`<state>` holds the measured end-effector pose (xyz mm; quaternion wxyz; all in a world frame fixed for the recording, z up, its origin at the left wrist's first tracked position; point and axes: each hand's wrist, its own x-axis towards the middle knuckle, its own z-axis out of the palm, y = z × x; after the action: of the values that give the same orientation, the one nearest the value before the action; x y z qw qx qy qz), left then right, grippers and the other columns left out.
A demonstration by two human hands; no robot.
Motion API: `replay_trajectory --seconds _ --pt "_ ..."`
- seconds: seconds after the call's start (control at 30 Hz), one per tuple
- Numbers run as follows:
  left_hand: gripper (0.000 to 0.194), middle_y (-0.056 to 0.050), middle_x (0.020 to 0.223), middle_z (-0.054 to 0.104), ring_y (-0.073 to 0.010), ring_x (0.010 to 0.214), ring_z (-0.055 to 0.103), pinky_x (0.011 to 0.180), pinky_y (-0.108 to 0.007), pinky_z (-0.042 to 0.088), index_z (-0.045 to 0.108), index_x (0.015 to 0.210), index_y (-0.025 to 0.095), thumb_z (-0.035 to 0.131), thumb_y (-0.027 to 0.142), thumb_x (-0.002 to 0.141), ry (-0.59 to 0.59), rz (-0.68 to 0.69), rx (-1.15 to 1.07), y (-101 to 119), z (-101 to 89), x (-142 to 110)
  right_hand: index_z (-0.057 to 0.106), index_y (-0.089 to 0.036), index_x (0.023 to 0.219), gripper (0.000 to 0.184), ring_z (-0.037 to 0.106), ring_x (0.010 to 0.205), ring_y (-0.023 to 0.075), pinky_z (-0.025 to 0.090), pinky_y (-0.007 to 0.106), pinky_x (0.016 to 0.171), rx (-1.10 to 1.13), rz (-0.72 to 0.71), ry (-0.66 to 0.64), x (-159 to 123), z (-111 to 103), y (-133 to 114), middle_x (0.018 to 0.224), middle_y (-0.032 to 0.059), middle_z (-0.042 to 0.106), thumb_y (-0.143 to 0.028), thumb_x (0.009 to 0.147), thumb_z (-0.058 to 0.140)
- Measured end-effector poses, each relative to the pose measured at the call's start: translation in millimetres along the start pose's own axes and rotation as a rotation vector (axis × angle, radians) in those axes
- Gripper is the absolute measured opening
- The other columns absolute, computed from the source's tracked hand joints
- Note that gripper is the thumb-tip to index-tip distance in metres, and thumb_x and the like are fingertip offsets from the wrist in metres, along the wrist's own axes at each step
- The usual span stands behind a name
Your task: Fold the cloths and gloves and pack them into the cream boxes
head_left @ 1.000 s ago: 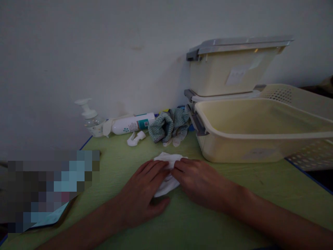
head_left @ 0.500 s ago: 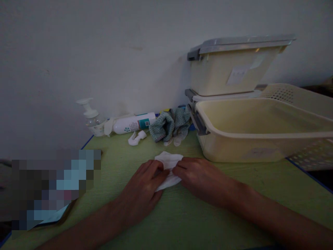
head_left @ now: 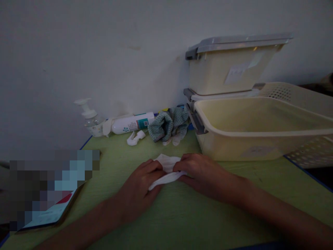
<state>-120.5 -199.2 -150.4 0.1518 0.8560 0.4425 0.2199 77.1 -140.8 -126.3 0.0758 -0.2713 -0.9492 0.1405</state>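
Dim, low-contrast view, darkest towards the lower corners. A soft shadow lies on the wall [head_left: 104,55] beside the lidded storage box [head_left: 210,74], upper right, whose front bears a small orange glint. The white wipe [head_left: 168,178], lower centre, appears pale grey. Lettering on the box's paper label [head_left: 234,74] is illegible; coarse pixelation masks the lower left.

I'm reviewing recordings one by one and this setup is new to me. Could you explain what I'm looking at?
There's no machine here: one head-worn camera looks forward and down as its wearer works bare-handed. The left hand and right hand both hold a white cloth or tissue over a green tabletop. Behind them lie a white bottle, a small white nozzle and a crumpled grey-green cloth. A pump bottle stands to the left; an open cream bin sits to the right.
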Motion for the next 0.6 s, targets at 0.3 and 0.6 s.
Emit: replay_trajectory --seconds 0.3,0.6 --pt "0.023 -0.002 0.075 0.060 -0.0136 0.068 0.055 0.061 -0.023 0.041 0.064 0.073 0.014 0.048 0.025 0.084 -0.015 -0.228 -0.312 -7.1 -7.2 10.1 0.067 -0.017 0.091 0.013 0.061 0.072 0.0168 0.036 0.024 0.061 0.138 0.133 -0.037 5.9 -5.5 2.2 0.081 0.0044 0.069 -0.019 0.081 0.059" --pt "0.034 0.001 0.061 0.056 -0.0122 0.056 0.046 0.050 -0.021 0.032 0.065 0.074 0.013 0.053 0.044 0.074 0.022 -0.545 -0.488 -19.4 -2.0 12.9 0.062 -0.012 0.081 0.008 0.054 0.062 0.0123 0.033 0.021 0.057 0.306 0.182 0.017 12.3 -1.6 6.6 0.067 0.0014 0.059 -0.014 0.082 0.054"
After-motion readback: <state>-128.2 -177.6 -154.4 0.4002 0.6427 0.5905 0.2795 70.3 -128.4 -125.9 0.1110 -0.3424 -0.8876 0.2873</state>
